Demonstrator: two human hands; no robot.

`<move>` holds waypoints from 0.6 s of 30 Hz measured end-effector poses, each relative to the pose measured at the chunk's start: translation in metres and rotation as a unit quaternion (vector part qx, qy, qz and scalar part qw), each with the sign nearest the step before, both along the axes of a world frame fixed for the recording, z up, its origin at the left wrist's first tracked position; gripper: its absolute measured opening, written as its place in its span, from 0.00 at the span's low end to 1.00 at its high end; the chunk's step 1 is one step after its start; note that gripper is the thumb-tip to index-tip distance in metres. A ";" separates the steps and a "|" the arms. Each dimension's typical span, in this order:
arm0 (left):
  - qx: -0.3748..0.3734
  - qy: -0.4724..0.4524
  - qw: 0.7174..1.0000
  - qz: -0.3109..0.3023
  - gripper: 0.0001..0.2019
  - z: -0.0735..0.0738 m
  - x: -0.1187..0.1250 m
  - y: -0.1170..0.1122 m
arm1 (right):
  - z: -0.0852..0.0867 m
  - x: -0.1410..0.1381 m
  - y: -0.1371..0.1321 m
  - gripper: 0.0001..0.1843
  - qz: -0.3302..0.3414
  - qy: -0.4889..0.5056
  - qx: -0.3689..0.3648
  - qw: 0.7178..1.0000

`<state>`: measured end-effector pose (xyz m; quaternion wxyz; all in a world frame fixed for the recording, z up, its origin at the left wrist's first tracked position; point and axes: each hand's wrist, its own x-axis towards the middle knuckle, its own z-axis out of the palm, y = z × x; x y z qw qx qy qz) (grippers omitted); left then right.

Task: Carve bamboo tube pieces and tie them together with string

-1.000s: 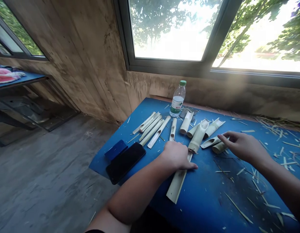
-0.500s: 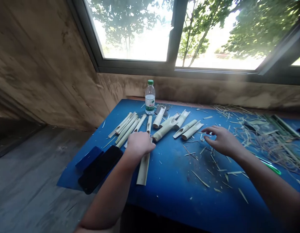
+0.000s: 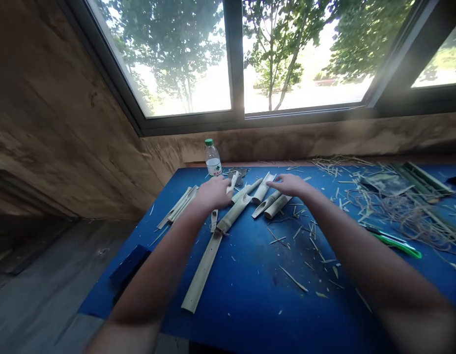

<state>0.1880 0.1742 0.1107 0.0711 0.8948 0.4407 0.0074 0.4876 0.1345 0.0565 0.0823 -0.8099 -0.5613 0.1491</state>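
Beside the water bottle, my left hand (image 3: 214,192) is closed around the lower part of a short cut bamboo piece (image 3: 233,181). My right hand (image 3: 290,185) reaches over the cut bamboo group, its thumb and fingers apart at the far end of a bamboo trough (image 3: 262,191); whether it touches is unclear. Between the hands lies a thicker bamboo tube (image 3: 233,214) with a cut-open end. A long split bamboo strip (image 3: 202,275) runs from it toward the front edge. Slim bamboo pieces (image 3: 180,206) lie left, partly behind my left arm.
The water bottle (image 3: 213,160) with a green cap stands at the back of the blue table (image 3: 257,295). Right are a green-handled cutter (image 3: 397,244), tangled fibres (image 3: 393,201) and scattered shavings. A blue box (image 3: 130,265) is at the left edge; a window rises behind.
My left hand has left the narrow pieces and moved forward to the piece by the bottle. The long strip now lies uncovered and slanted. My right hand has moved left and forward; the view has shifted.
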 end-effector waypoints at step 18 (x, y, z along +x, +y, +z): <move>-0.098 -0.125 0.971 -0.177 0.25 -0.095 0.068 0.089 | 0.004 0.018 -0.024 0.25 -0.040 0.051 0.063 0.996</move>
